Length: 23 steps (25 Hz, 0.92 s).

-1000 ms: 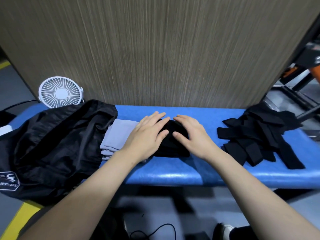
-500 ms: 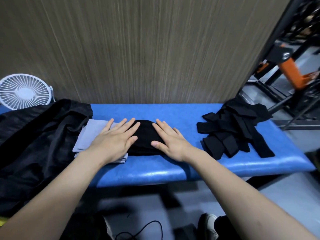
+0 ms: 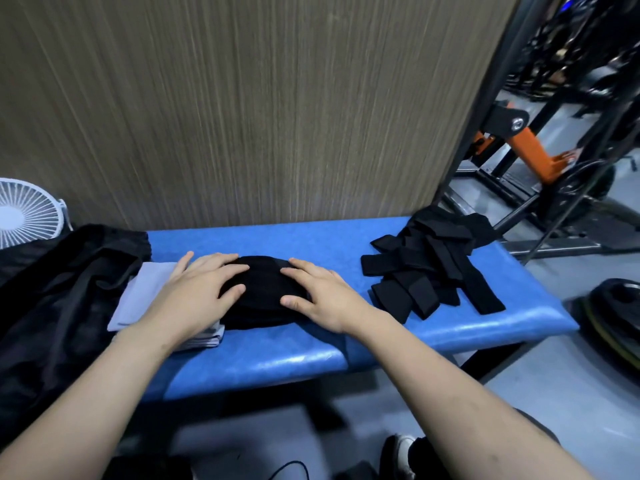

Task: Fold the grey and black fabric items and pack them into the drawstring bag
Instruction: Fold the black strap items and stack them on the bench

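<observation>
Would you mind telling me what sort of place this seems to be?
Probably a gym: a blue padded bench serves as the work surface, a black and orange exercise machine stands at the right, and what looks like a weight plate lies on the floor.

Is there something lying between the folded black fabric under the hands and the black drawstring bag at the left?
Yes. A stack of folded grey fabric lies on the blue bench between the folded black fabric and the drawstring bag. The left hand rests partly over it.
</observation>
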Tool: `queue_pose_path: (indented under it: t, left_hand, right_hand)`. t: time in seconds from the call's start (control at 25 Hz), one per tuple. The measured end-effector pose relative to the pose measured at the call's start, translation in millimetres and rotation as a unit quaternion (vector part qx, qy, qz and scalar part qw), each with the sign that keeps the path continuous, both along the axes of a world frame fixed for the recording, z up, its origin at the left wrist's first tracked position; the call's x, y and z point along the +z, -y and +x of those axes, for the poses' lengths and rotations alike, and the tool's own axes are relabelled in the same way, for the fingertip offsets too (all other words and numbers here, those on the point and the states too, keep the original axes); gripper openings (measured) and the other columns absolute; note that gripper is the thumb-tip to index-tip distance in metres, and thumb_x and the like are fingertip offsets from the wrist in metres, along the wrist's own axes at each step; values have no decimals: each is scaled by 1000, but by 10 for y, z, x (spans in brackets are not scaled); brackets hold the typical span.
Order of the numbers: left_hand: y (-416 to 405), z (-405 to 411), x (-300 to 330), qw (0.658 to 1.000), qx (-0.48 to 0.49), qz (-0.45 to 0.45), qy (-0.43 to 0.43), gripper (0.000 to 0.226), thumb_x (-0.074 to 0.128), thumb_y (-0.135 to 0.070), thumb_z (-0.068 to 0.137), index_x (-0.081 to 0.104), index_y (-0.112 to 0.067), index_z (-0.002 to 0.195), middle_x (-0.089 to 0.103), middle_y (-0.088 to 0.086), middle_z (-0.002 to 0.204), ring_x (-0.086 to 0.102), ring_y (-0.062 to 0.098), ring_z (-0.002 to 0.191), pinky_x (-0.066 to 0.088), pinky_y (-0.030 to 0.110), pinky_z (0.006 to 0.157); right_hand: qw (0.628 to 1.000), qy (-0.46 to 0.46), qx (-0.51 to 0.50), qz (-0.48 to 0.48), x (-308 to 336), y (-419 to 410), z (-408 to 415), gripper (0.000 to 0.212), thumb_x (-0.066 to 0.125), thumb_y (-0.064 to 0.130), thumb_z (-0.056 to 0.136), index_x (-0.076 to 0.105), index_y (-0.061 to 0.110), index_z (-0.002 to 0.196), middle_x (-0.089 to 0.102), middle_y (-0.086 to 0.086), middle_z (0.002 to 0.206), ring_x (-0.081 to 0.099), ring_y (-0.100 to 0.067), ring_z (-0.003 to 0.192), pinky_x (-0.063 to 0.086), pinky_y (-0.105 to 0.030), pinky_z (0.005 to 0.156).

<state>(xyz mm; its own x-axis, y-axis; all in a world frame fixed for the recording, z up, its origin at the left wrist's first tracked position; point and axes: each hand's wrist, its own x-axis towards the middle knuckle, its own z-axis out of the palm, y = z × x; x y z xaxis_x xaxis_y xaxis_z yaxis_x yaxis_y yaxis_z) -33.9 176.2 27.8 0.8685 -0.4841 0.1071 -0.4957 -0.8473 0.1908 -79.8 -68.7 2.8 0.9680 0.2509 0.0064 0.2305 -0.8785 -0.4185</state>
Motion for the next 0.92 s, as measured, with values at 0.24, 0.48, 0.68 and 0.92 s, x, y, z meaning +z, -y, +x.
queue_pose_path:
  t: [0.24, 0.48, 0.68, 0.92]
  left_hand:
    - [269, -8, 26, 991, -27, -80, 100, 35, 66, -16, 86, 69, -32, 117, 62, -16, 121, 51, 12, 122, 13, 37, 119]
    - [850, -116, 66, 975, -110, -152, 115, 27, 48, -28, 86, 69, -35, 100, 63, -23, 98, 57, 10, 95, 31, 25, 90]
    - [1402, -186, -40, 971, -160, -158, 78, 33, 39, -36, 86, 69, -38, 99, 63, -23, 97, 58, 8, 93, 33, 25, 88]
    - [1994, -343, -154, 971, -146, -186, -20, 24, 53, -27, 96, 63, -43, 111, 58, -28, 111, 57, -2, 99, 45, 27, 87]
  right_hand:
    - [999, 38, -6, 16, 129, 210, -191, 41, 57, 38, 100, 55, 22, 137, 56, 1, 136, 54, -22, 123, 42, -41, 105]
    - [996, 81, -40, 17, 198, 646, -466, 25, 55, 28, 99, 66, 20, 120, 68, 4, 118, 61, -17, 111, 49, -37, 95]
    - [992, 95, -75, 39, 180, 1089, -704, 22, 57, 22, 97, 70, 20, 115, 70, 6, 115, 62, -14, 108, 48, -32, 95]
    - [977, 116, -131, 125, 185, 1563, -927, 17, 61, 17, 95, 74, 21, 106, 73, 14, 103, 65, -2, 99, 49, -18, 90]
